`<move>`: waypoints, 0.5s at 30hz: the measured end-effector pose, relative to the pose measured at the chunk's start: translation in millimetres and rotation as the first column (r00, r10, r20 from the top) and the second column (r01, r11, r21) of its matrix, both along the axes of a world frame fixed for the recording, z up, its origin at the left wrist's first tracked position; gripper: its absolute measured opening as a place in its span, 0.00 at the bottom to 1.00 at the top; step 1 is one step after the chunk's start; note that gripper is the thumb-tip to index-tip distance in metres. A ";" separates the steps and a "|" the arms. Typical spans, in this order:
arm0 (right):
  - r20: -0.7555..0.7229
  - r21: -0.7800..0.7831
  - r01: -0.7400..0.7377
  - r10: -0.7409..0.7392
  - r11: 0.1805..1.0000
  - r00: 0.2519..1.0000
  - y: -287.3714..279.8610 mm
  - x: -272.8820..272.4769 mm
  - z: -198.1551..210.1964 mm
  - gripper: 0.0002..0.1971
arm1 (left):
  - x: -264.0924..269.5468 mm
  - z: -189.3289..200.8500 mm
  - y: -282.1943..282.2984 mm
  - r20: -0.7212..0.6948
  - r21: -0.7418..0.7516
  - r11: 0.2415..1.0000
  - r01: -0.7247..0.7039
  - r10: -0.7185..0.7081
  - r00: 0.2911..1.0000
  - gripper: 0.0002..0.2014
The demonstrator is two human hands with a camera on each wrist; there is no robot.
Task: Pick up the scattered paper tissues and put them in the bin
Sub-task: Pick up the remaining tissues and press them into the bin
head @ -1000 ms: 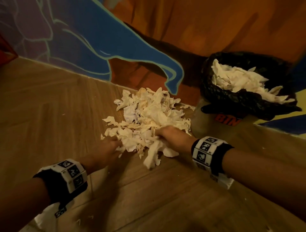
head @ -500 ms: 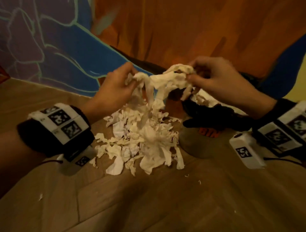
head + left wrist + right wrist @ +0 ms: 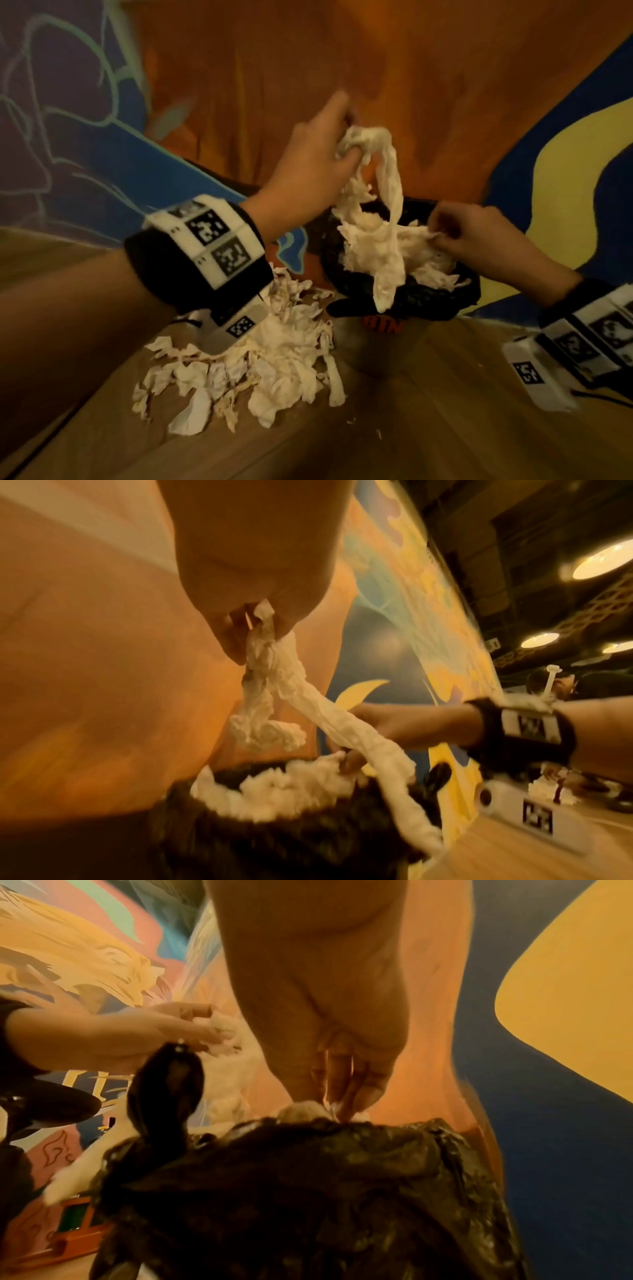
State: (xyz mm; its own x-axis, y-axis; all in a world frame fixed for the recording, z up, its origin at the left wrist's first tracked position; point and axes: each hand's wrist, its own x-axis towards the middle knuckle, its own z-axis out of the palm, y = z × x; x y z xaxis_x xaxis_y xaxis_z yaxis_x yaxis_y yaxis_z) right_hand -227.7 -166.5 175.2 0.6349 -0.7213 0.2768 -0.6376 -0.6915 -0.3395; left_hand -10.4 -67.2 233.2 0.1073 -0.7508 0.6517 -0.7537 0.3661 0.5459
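My left hand [image 3: 329,154] is raised above the bin and grips a bunch of white paper tissues [image 3: 380,164]. Long strands of them hang down into the bin; one trails over its front rim. The left wrist view shows the fingers pinching the tissue bunch [image 3: 263,642]. My right hand [image 3: 455,233] is low over the bin [image 3: 435,301], which has a black liner, and pinches tissue [image 3: 435,238] lying on the heap inside. In the right wrist view the fingertips [image 3: 342,1104] press on tissue at the liner's rim [image 3: 342,1139]. A pile of scattered tissues [image 3: 267,363] lies on the floor left of the bin.
The bin stands against a painted wall [image 3: 394,68] of orange, blue and yellow. The floor is wooden planks [image 3: 411,428], with small paper scraps [image 3: 378,434] near the pile. The bin is heaped with tissues up to its rim.
Both hands carried a bunch of tissues from the floor pile up and right to the bin. My right hand has dropped low onto the bin's heap; the left stays raised.
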 end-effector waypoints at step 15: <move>-0.306 0.492 0.066 0.101 0.868 0.947 -7.0 15.6 -5.0 0.26 | -14.1 -84.3 -60.1 0.399 0.744 0.668 -0.036 -0.399 0.826 0.15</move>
State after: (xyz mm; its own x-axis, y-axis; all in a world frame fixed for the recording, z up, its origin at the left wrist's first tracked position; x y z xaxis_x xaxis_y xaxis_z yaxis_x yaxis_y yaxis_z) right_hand -212.1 -173.5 170.2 0.6404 -0.6965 -0.3236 -0.7565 -0.4995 -0.4221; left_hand -24.5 -127.3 148.8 -0.2512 -0.9537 -0.1657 -0.9428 0.2023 0.2648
